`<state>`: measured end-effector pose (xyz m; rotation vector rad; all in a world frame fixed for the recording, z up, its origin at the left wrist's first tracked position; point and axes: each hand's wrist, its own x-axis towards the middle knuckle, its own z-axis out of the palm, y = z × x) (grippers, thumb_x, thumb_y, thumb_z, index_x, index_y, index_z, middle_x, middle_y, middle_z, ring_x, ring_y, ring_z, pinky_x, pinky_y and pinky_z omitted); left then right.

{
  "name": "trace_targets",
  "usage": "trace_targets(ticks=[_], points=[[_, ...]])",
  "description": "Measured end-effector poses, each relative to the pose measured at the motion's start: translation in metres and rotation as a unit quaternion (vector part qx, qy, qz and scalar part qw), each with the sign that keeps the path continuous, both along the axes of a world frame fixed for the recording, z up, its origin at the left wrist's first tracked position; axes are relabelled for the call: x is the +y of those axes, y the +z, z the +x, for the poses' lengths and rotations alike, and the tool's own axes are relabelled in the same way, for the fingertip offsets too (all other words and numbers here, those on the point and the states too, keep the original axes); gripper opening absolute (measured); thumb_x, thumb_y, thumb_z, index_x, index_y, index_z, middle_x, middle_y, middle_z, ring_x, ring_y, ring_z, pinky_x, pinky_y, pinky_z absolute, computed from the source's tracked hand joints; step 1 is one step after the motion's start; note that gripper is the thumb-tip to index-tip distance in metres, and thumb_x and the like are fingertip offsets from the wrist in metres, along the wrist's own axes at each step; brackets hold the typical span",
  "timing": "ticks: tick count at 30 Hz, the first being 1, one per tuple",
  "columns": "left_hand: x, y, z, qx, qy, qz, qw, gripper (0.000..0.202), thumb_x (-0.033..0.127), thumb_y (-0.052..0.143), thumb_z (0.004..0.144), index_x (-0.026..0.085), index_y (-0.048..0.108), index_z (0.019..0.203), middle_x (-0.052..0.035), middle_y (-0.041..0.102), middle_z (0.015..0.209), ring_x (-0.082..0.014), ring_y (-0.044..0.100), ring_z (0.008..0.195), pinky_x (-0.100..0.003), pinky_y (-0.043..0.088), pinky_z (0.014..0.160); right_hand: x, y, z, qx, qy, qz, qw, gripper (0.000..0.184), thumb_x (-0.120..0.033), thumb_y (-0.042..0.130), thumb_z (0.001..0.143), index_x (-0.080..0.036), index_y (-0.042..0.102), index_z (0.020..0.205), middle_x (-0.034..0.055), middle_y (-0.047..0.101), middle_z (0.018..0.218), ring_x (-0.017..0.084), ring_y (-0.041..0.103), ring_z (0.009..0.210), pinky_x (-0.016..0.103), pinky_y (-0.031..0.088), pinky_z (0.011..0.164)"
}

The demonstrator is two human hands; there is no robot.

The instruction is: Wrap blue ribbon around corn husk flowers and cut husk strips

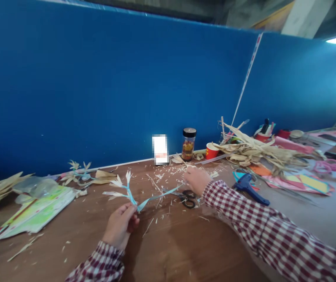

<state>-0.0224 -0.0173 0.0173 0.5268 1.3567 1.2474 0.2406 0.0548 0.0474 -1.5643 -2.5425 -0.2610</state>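
Pinched in my left hand (122,225) is a small flower spray (129,192), its stem wrapped in light-blue tape and its pale petals cut from dried husk. A loose length of blue tape (158,196) runs from the stem to the right, over the table. My right hand (196,180) reaches forward with its fingers bunched at a pale husk piece (181,159) in front of the jar; the fingertips are partly hidden. Black-handled scissors (188,199) lie just below my right hand, close to the tape's far end.
Husk scraps litter the brown table (185,250). Behind stand a lidded jar (188,147), a red paper cup (211,151) and a blurred white item (160,149). A blue glue gun (250,188) and a husk pile (250,149) lie right; finished flowers (79,172) and painted paper (35,213) left.
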Motion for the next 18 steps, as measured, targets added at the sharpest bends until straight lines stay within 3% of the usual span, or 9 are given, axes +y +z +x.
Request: trace_targets(ticks=[4, 8, 11, 14, 16, 18], points=[[0.001, -0.004, -0.002, -0.006, -0.01, 0.0, 1.0, 0.011, 0.012, 0.059, 0.073, 0.017, 0.055, 0.063, 0.0053, 0.047, 0.047, -0.0041, 0.044, 0.036, -0.012, 0.042, 0.039, 0.013, 0.027, 0.016, -0.002, -0.059, 0.033, 0.998, 0.02, -0.012, 0.046, 0.079, -0.018, 0.055, 0.096, 0.0085, 0.055, 0.097, 0.017, 0.055, 0.071, 0.028, 0.037, 0.059], [0.003, -0.008, -0.004, -0.004, -0.022, -0.002, 1.0, 0.011, 0.015, 0.059, 0.073, 0.017, 0.054, 0.063, 0.0048, 0.048, 0.046, -0.0045, 0.044, 0.036, -0.012, 0.042, 0.039, 0.018, 0.046, 0.035, 0.005, -0.084, 0.126, 0.988, 0.024, -0.012, 0.04, 0.082, -0.018, 0.053, 0.102, 0.0078, 0.055, 0.099, 0.018, 0.053, 0.083, 0.027, 0.037, 0.065], [0.005, -0.01, -0.007, 0.0, -0.003, 0.005, 1.0, 0.013, 0.016, 0.06, 0.072, 0.018, 0.054, 0.061, 0.0052, 0.048, 0.046, -0.0048, 0.045, 0.037, -0.013, 0.043, 0.042, 0.019, 0.047, 0.053, 0.003, -0.1, 0.177, 0.979, 0.027, -0.011, 0.04, 0.082, -0.017, 0.054, 0.104, 0.0095, 0.055, 0.103, 0.021, 0.048, 0.096, 0.028, 0.036, 0.075], [0.007, -0.012, -0.01, 0.0, 0.021, 0.009, 1.0, 0.013, 0.016, 0.06, 0.072, 0.018, 0.053, 0.061, 0.0056, 0.047, 0.046, -0.0048, 0.045, 0.037, -0.013, 0.044, 0.043, 0.025, 0.043, 0.074, -0.018, -0.111, 0.142, 0.984, 0.024, -0.012, 0.044, 0.081, -0.018, 0.059, 0.099, 0.0107, 0.055, 0.105, 0.022, 0.047, 0.099, 0.03, 0.036, 0.078], [0.008, -0.013, -0.01, -0.003, 0.02, 0.006, 1.0, 0.012, 0.015, 0.06, 0.072, 0.018, 0.054, 0.062, 0.0054, 0.048, 0.047, -0.0047, 0.045, 0.038, -0.013, 0.043, 0.042, 0.03, 0.041, 0.086, -0.026, -0.115, 0.098, 0.988, 0.017, -0.014, 0.05, 0.079, -0.019, 0.064, 0.088, 0.0096, 0.059, 0.094, 0.021, 0.052, 0.088, 0.031, 0.038, 0.073], [0.007, -0.014, -0.008, -0.005, 0.008, 0.003, 1.0, 0.012, 0.015, 0.061, 0.071, 0.018, 0.054, 0.062, 0.0051, 0.048, 0.047, -0.0048, 0.045, 0.038, -0.014, 0.044, 0.042, 0.033, 0.042, 0.092, -0.017, -0.128, 0.099, 0.987, 0.01, -0.016, 0.056, 0.076, -0.019, 0.066, 0.078, 0.0072, 0.06, 0.079, 0.018, 0.054, 0.073, 0.03, 0.039, 0.068]])
